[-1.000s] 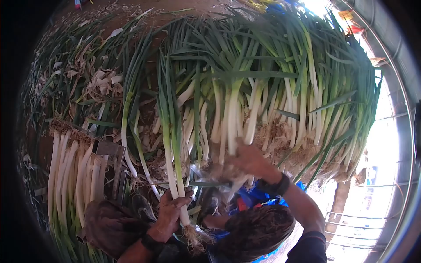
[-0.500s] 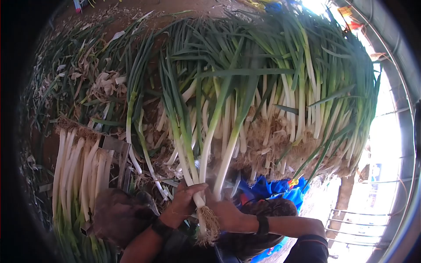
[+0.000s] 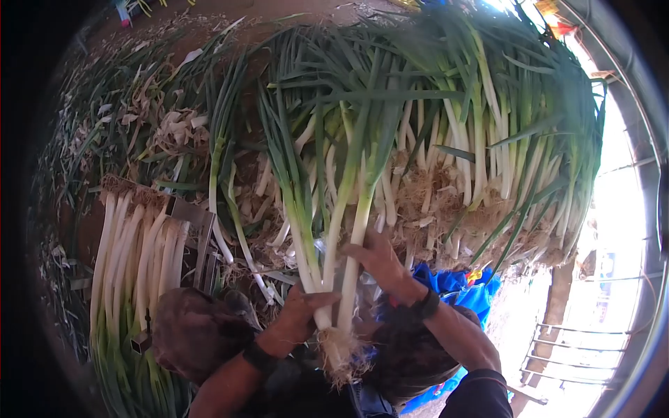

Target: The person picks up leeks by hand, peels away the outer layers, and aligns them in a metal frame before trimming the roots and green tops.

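Several long green onions (image 3: 305, 247) stand fanned in front of me, their white stalks crossing low down and their roots (image 3: 341, 355) pointing toward me. My left hand (image 3: 301, 315) is closed round the lower stalks, just above the roots. Higher up, my right hand (image 3: 382, 263) has its fingers on the rightmost stalk (image 3: 357, 233) of the bunch and grips it from the right side. The green leaves of these onions reach up and overlap the large heap behind.
A big heap of green onions (image 3: 481, 153) fills the back and right. At left, a row of cleaned onions (image 3: 132, 258) lies by a metal frame (image 3: 198, 219). Peelings and leaves (image 3: 178, 129) litter the ground. Blue cloth (image 3: 463, 289) and a wire rack (image 3: 575, 355) are at right.
My right hand has moved up from near the roots to higher on the rightmost stalk. The stalks' root ends have come together, and the left hand keeps its hold.
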A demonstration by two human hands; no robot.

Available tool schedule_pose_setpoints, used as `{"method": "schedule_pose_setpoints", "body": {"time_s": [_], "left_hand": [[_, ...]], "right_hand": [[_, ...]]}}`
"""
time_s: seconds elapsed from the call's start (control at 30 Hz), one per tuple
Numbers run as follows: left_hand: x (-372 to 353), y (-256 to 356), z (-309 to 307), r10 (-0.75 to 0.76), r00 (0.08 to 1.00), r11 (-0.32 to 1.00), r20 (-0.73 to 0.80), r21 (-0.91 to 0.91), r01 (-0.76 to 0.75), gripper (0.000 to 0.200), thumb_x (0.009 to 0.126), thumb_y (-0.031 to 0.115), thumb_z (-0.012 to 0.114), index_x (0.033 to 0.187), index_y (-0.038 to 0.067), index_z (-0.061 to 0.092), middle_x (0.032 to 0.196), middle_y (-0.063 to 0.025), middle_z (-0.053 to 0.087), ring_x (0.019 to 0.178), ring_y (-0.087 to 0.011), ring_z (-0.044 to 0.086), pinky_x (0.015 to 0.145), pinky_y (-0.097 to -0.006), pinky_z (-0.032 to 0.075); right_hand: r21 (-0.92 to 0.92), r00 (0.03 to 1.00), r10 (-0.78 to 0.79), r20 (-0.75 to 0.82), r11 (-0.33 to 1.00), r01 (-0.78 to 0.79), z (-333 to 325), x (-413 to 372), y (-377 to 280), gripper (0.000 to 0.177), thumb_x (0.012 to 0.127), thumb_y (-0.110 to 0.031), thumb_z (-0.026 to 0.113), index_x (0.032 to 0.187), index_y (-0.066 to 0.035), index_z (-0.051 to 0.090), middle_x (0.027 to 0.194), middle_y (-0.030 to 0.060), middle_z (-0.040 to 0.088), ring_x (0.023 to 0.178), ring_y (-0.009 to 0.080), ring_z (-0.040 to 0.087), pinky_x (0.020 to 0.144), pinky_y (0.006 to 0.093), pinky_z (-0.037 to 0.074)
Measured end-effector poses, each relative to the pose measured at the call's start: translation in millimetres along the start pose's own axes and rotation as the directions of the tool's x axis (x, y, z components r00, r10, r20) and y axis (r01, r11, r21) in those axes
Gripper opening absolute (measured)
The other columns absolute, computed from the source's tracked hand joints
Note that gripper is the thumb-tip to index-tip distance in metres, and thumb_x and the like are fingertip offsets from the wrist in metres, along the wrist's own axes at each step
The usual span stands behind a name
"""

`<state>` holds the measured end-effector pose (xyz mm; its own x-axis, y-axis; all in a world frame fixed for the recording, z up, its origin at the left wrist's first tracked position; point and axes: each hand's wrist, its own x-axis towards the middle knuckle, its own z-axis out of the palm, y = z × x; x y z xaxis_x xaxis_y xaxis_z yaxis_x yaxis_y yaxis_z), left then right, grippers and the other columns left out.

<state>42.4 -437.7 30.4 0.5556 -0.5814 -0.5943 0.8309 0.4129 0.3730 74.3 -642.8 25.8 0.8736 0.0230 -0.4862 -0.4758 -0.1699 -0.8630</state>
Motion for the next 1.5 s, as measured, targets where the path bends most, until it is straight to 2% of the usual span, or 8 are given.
{"method": "schedule_pose_setpoints", "body": {"time_s": [0.7, 1.0, 1.1, 1.2, 1.27, 1.37, 1.43, 1.5], "left_hand": [[-66.4, 54.9, -36.7, 0.341, 0.887, 0.903, -0.31, -0.153, -0.401, 0.024, 0.079, -0.006, 0.062, 0.102, -0.005, 0.055, 0.082, -0.0127, 0.06, 0.075, -0.0221, 0.061, 0.069, -0.0361, 0.053], [-68.7, 74.8, -29.3, 0.528, 0.787, 0.833, -0.32, 0.012, -0.553, 0.026, 0.08, -0.003, 0.064, 0.105, -0.002, 0.056, 0.085, -0.0107, 0.063, 0.075, -0.021, 0.064, 0.069, -0.0338, 0.055], [-74.0, 80.1, -26.0, 0.549, 0.783, 0.829, -0.293, 0.069, -0.555, 0.027, 0.08, -0.002, 0.066, 0.105, -0.002, 0.057, 0.087, -0.0106, 0.063, 0.075, -0.0208, 0.063, 0.069, -0.0335, 0.054], [-78.4, 87.0, -40.9, 0.569, 0.768, 0.817, -0.293, 0.097, -0.568, 0.027, 0.079, -0.001, 0.066, 0.105, -0.003, 0.057, 0.089, -0.0117, 0.063, 0.074, -0.0205, 0.063, 0.068, -0.0339, 0.054], [-97.1, 103.9, -55.3, 0.565, 0.787, 0.796, -0.248, -0.085, -0.599, 0.029, 0.079, -0.001, 0.065, 0.106, -0.004, 0.056, 0.092, -0.0126, 0.063, 0.075, -0.0202, 0.062, 0.065, -0.0336, 0.054], [-97.3, 99.0, -43.5, 0.527, 0.807, 0.842, -0.266, 0.033, -0.538, 0.034, 0.078, -0.001, 0.064, 0.11, -0.005, 0.053, 0.094, -0.0126, 0.061, 0.072, -0.0206, 0.063, 0.06, -0.0332, 0.054], [-86.0, 81.5, -20.2, 0.474, 0.818, 0.88, -0.325, 0.193, -0.434, 0.04, 0.076, -0.004, 0.063, 0.114, -0.002, 0.05, 0.093, -0.0123, 0.06, 0.069, -0.0208, 0.064, 0.06, -0.0332, 0.055], [-66.0, 57.8, -10.0, 0.463, 0.856, 0.885, -0.23, 0.178, -0.43, 0.042, 0.076, -0.006, 0.063, 0.115, 0.0, 0.05, 0.092, -0.0117, 0.061, 0.07, -0.0203, 0.064, 0.061, -0.033, 0.056]], "right_hand": [[-0.108, 0.924, 0.02, -0.382, 0.992, -0.066, -35.7, 100.3, 17.8, 0.038, 0.083, -0.029, 0.063, 0.102, 0.005, 0.06, 0.085, 0.0138, 0.061, 0.077, 0.0231, 0.06, 0.069, 0.0396, 0.049], [-0.816, 0.696, -0.637, -0.332, 0.564, 0.127, -52.1, 98.2, 113.3, 0.044, 0.079, -0.029, 0.064, 0.109, 0.002, 0.062, 0.093, 0.0267, 0.068, 0.087, 0.0382, 0.068, 0.074, 0.0459, 0.05], [-0.327, 0.818, 0.019, -0.576, 0.911, -0.251, -47.6, 81.6, 88.3, 0.046, 0.079, -0.031, 0.064, 0.113, 0.0, 0.062, 0.098, 0.026, 0.068, 0.091, 0.0389, 0.067, 0.078, 0.0493, 0.05], [-0.514, 0.745, -0.222, -0.629, 0.838, -0.184, -72.8, 73.2, 149.6, 0.039, 0.082, -0.032, 0.064, 0.107, -0.002, 0.066, 0.087, 0.0225, 0.069, 0.079, 0.0377, 0.067, 0.071, 0.0497, 0.05], [-0.932, 0.798, -0.497, -0.341, 0.289, -0.219, -103.7, 53.0, 193.0, 0.032, 0.084, -0.031, 0.063, 0.105, -0.008, 0.069, 0.082, 0.0197, 0.067, 0.069, 0.0356, 0.063, 0.06, 0.0491, 0.047], [-0.945, 0.798, -0.527, -0.294, 0.287, -0.159, -98.3, 42.0, 219.7, 0.031, 0.087, -0.031, 0.061, 0.109, -0.01, 0.068, 0.086, 0.0164, 0.065, 0.063, 0.0314, 0.06, 0.054, 0.0454, 0.045], [-0.44, 0.856, -0.167, -0.489, 0.895, -0.076, -69.1, 88.8, 293.2, 0.038, 0.089, -0.036, 0.061, 0.113, -0.006, 0.066, 0.099, 0.0143, 0.066, 0.07, 0.03, 0.063, 0.059, 0.0445, 0.049], [-0.613, 0.821, -0.382, -0.424, 0.788, 0.05, 29.2, 77.2, 210.4, 0.047, 0.089, -0.044, 0.062, 0.112, -0.003, 0.065, 0.095, 0.0133, 0.067, 0.073, 0.0302, 0.065, 0.064, 0.0435, 0.051]]}}
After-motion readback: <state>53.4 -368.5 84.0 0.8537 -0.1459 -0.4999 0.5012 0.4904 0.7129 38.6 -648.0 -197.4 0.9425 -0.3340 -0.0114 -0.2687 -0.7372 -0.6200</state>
